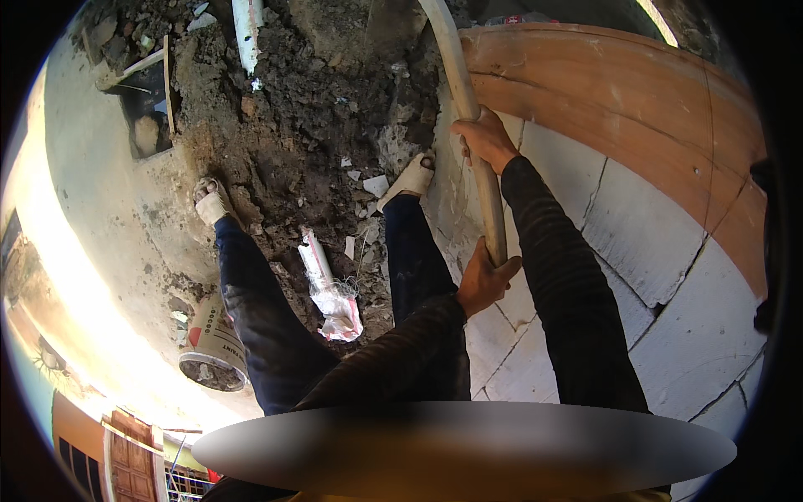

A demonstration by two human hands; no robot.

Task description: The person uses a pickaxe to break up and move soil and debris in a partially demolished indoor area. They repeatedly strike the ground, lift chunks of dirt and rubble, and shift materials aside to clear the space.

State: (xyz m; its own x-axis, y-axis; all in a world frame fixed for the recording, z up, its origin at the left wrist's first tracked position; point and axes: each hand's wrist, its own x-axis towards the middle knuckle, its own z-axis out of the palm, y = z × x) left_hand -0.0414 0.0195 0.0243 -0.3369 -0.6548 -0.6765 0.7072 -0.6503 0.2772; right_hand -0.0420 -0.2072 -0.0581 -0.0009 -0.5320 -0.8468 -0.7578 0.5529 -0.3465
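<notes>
Pole point(456, 71) of pale wood, slightly curved, slants from the top edge of the frame down to the area right of centre. Right grip point(487, 140) is clamped on its shaft, upper right of centre; left grip point(483, 283) is closed about its lower end, just below. Dark sleeves cover both forearms. Crumbly dark soil point(326, 125) fills the upper centre, with the left foot point(211, 202) and right foot point(407, 182), both in pale coverings, at its two sides. White pipe point(247, 38) shows at the top, left of centre; a white tube point(316, 258) lies mid-frame, touching crumpled plastic point(341, 316). At lower left, beside the left leg point(263, 309), is a bucket point(216, 330). Pale blocks point(644, 234) with dark joints spread across the right, bordered by a curving orange-brown band point(602, 92). At upper left, a dark opening point(152, 100) breaks the grey surface point(92, 159).
</notes>
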